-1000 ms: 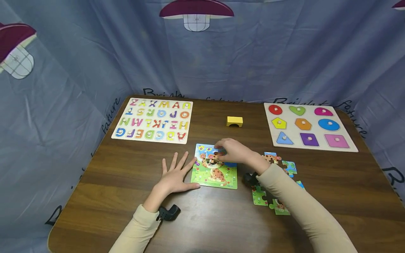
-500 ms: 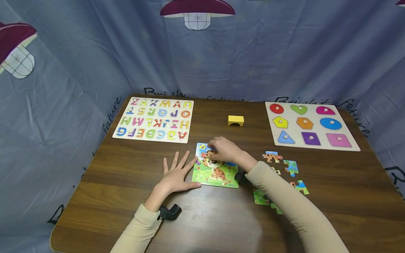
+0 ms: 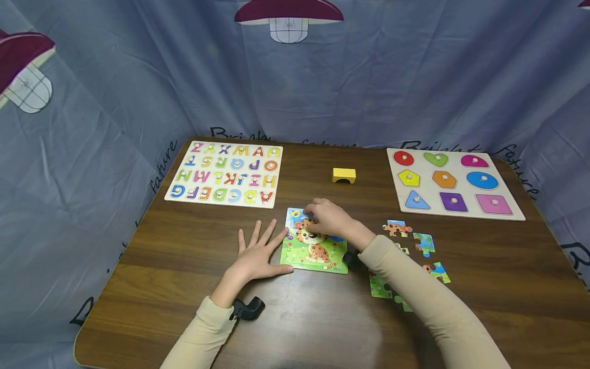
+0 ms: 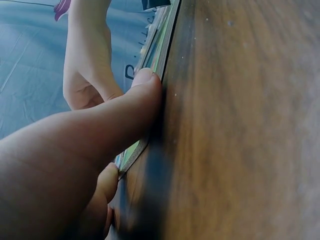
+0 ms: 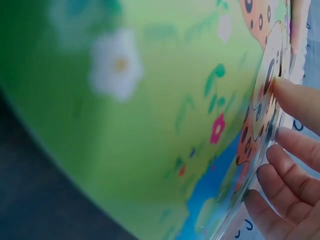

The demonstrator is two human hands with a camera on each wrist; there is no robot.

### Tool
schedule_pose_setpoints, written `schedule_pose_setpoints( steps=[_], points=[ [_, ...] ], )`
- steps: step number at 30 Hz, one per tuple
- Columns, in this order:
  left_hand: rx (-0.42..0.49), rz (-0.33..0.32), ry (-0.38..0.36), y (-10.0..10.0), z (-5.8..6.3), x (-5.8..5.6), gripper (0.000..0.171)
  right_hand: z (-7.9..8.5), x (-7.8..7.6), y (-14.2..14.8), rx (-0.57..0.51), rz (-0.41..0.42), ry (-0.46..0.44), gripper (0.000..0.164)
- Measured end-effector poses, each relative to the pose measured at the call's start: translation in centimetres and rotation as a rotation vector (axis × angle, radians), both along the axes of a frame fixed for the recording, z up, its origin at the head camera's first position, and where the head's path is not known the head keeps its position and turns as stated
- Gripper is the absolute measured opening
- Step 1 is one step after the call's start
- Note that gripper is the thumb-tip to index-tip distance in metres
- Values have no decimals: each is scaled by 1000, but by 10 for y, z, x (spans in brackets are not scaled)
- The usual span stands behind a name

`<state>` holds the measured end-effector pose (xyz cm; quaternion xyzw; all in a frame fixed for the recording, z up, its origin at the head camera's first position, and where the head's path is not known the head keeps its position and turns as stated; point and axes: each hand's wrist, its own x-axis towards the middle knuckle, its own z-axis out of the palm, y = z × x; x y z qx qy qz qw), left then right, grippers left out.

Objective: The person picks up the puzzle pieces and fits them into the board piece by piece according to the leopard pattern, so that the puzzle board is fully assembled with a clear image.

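A square puzzle board [image 3: 295,259] with a spotted leopard cub on green grass lies on the table. My left hand [image 3: 253,262] rests flat beside it with fingers spread, the index fingertip at its left edge and the thumb at its lower edge. In the left wrist view the thumb [image 4: 142,87] lies against the board's side. My right hand [image 3: 328,218] is over the upper part of the board, thumb and fingers curled at a puzzle piece [image 3: 298,224] near the cub's ear. The right wrist view has the right thumb [image 5: 292,97] touching the cub's face; the hand partly hides the piece.
Several loose puzzle pieces [image 3: 424,244] lie to the right, some under the right sleeve [image 3: 415,287]. Behind are a letter board [image 3: 221,174], a yellow arch block [image 3: 343,176] and a shape board [image 3: 461,211]. A blue curtain [image 3: 359,92] hangs past the far table edge.
My right hand has shifted left over the top of the board, then stayed there for the last half second. More loose pieces show beside the right forearm. The left hand keeps its place.
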<state>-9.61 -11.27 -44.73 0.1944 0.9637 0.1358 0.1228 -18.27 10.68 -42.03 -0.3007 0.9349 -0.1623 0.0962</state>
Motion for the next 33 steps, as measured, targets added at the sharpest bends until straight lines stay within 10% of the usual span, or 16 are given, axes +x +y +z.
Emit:
schedule_pose_setpoints(
  steps=[33],
  points=[
    [-2,6,-24,0,-1,0,92,1,-2,17,-154,44,-92,42]
  ],
)
